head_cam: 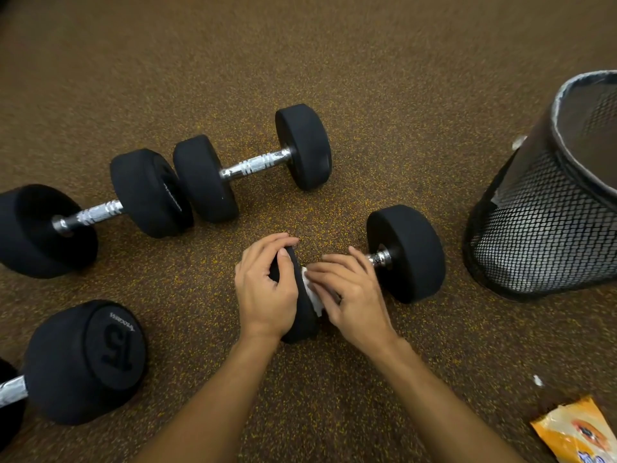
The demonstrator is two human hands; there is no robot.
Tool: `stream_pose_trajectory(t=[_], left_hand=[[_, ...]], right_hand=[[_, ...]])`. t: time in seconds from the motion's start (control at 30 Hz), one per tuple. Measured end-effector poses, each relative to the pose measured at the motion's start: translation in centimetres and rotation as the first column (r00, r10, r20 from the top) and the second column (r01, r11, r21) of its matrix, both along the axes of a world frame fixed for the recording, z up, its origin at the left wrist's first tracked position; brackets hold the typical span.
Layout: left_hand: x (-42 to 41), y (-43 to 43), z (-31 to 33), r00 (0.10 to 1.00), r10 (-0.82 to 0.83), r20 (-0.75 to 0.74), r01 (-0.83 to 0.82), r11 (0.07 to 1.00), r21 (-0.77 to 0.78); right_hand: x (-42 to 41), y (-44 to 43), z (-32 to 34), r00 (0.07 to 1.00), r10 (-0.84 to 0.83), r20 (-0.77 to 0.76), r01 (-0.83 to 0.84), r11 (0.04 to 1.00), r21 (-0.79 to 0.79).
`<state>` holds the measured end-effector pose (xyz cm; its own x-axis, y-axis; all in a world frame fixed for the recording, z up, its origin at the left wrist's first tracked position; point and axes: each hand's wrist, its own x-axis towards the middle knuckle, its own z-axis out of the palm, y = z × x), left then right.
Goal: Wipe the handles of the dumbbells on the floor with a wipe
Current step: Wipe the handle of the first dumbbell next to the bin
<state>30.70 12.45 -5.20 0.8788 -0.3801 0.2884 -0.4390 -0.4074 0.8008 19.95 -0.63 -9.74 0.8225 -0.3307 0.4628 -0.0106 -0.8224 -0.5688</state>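
From the head camera we look down on a brown speckled floor (400, 95) with four black dumbbells lying on it. The one we are working on, the centre dumbbell (405, 252), lies just ahead of us, its right weight head clear to see and its left weight head mostly covered by our left hand (267, 289). That hand grips the left head from above, its fingers (267, 243) curled over the rim and the thumb bent across the inner face. Our right hand (350, 295) lies over the handle (380, 257), of which only a short chrome stub shows beside the right head. Its fingers are bent round a white wipe (312, 295) and hold it against the bar, hard up against the inner face of the left head. We cannot see the underside of this grip. Beyond, the far dumbbell (257, 163) lies with its knurled chrome bar bare, one head touching or almost touching a head of the left dumbbell (96, 213), which runs off towards the left edge. Nearer us on the left sits the dumbbell marked 15 (86, 362), partly cut off by the frame. On the right stands a black mesh bin (541, 222) with a liner, near the centre dumbbell but apart from it. An orange packet (577, 432) lies at the lower right corner, with a small white scrap (537, 380) just above it
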Motion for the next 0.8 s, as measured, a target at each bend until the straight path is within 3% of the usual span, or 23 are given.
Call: stream_pose_trajectory(t=[0.2, 0.4, 0.6, 0.8], left_hand=[[-0.2, 0.1, 0.3, 1.0, -0.001, -0.025, 0.001, 1.0, 0.006], [-0.2, 0.0, 0.3, 1.0, 0.0, -0.017, 0.0, 1.0, -0.002], [-0.2, 0.1, 0.4, 1.0, 0.003, -0.025, -0.002, 1.0, 0.005], [-0.1, 0.0, 0.3, 1.0, 0.0, -0.013, 0.0, 1.0, -0.002]], right_hand=[[-1.0, -1.4, -0.6, 0.992, -0.119, 0.044, 0.116, 0.991, 0.063], [-0.5, -0.2, -0.4, 0.998, 0.042, 0.036, -0.041, 0.999, -0.018], [-1.2, -1.1, -0.9, 0.992, -0.097, 0.075, 0.095, 0.995, 0.029], [-0.7, -0.3, -0.8, 0.998, 0.044, 0.043, -0.043, 0.999, -0.025]])
